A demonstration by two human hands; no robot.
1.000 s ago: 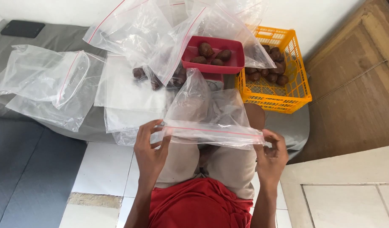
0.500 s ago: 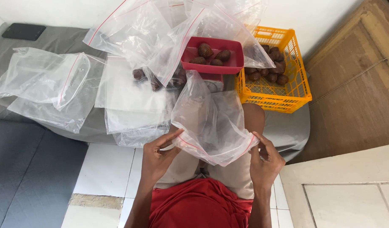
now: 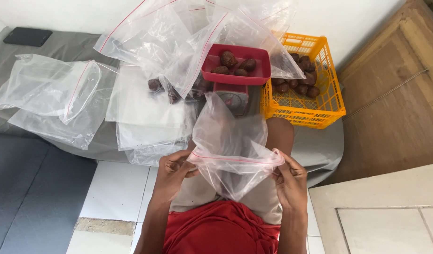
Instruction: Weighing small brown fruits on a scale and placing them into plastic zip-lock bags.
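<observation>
Left hand (image 3: 171,171) and right hand (image 3: 289,181) are each pinching an end of the red zip strip of a clear bag (image 3: 233,141), held over the lap in front of the scale (image 3: 236,70). The bag is looking empty, light, limp and likely slick; the stiffer strip is offering the surest hold. A yellow basket (image 3: 320,106) is standing just right of the scale.

My left hand (image 3: 171,171) and right hand (image 3: 289,181) pinching a clear zip bag (image 3: 230,141) at its red seal over my lap, red tray (image 3: 236,70) of brown fruit on a scale (image 3: 234,98), orange basket (image 3: 303,101) beside it, more bags (image 3: 51,91) spread on grey sheet (image 3: 61,47)
</observation>
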